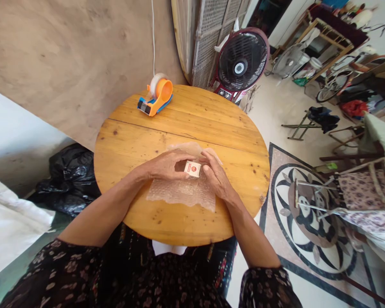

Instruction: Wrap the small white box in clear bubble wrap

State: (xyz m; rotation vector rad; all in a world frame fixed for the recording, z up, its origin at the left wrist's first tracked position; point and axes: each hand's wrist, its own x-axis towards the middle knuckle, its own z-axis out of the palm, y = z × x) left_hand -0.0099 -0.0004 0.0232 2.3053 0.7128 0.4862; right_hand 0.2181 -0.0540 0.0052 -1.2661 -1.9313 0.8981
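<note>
A small white cardboard box [192,169] with red print lies on a sheet of bubble wrap [179,191] in front of me. My left hand [170,166] is around the box's left side, thumb at its near edge and fingers along its far edge. At the box's right edge is my right hand [215,175], thumb and fingers stretched out and apart, with the fingertips close to the box. The bubble wrap spreads out flat under both hands, and part of it shows beyond them.
The round wooden table [237,132] carries an orange and blue tape dispenser [160,96] at its far left. Behind it stands a dark red fan [240,64]. Black plastic bags [72,175] lie left of the table. A folding stool [308,122] and a chair [365,188] are on the right.
</note>
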